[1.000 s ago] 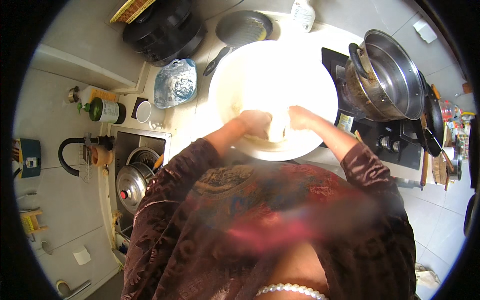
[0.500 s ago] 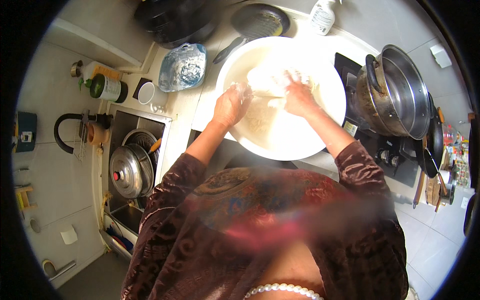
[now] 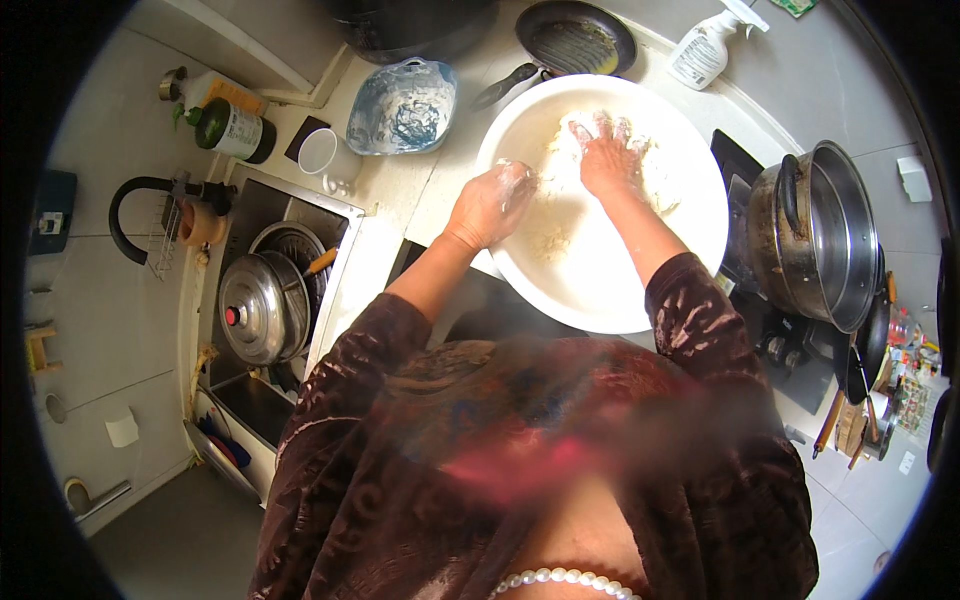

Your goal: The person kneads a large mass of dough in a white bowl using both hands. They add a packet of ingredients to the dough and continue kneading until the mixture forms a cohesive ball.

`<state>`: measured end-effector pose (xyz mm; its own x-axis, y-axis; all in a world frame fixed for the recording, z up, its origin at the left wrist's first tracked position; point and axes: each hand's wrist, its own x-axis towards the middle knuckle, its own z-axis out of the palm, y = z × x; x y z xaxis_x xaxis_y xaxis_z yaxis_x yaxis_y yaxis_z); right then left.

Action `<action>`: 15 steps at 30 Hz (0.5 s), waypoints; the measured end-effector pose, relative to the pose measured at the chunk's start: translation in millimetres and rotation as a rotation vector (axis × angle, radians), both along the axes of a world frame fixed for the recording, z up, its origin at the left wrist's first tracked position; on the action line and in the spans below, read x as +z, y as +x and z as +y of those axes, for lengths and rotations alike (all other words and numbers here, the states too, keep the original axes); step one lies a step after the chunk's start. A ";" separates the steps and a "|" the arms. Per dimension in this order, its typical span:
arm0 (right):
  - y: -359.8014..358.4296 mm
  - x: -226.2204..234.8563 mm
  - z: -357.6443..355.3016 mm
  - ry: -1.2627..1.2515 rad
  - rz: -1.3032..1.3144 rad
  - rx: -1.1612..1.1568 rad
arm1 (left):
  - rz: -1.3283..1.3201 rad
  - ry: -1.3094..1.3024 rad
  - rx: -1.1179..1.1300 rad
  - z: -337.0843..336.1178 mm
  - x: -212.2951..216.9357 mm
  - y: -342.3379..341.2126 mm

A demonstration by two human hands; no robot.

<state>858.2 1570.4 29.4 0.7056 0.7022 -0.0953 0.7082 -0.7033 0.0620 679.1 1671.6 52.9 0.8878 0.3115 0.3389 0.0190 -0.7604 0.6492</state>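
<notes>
A large white basin (image 3: 700, 225) sits on the counter in front of me. At its left rim my left hand (image 3: 495, 203) is closed, with flour on its fingertips and its thumb side toward the inside. Deep in the basin, toward the far side, my right hand (image 3: 610, 160) lies with floury fingers spread and pressed onto pale dough (image 3: 657, 178). Glare blurs the dough's outline, and the hand covers part of it. Crumbly bits of dough (image 3: 550, 240) cling to the basin's bottom nearer to me.
Beyond the basin stand a frying pan (image 3: 575, 45) and a spray bottle (image 3: 703, 50). A blue tub (image 3: 405, 108) with flour and a white cup (image 3: 328, 160) are at the left, by the sink (image 3: 345, 235). A steel pot (image 3: 805, 240) is on the stove at the right.
My right hand has moved to the far side of the basin and spread its fingers on the dough. My left hand remains at the left rim. The whole view has shifted.
</notes>
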 end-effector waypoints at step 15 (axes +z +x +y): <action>-79.3 -38.0 -86.3 0.042 0.917 0.377 | 0.048 0.048 0.021 0.9 -3.5 4.2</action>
<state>778.8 1484.0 -8.6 0.1009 0.8810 -0.4622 0.6476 -0.4109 -0.6417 683.3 1672.4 49.5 0.8968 0.3146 0.3112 0.0654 -0.7898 0.6099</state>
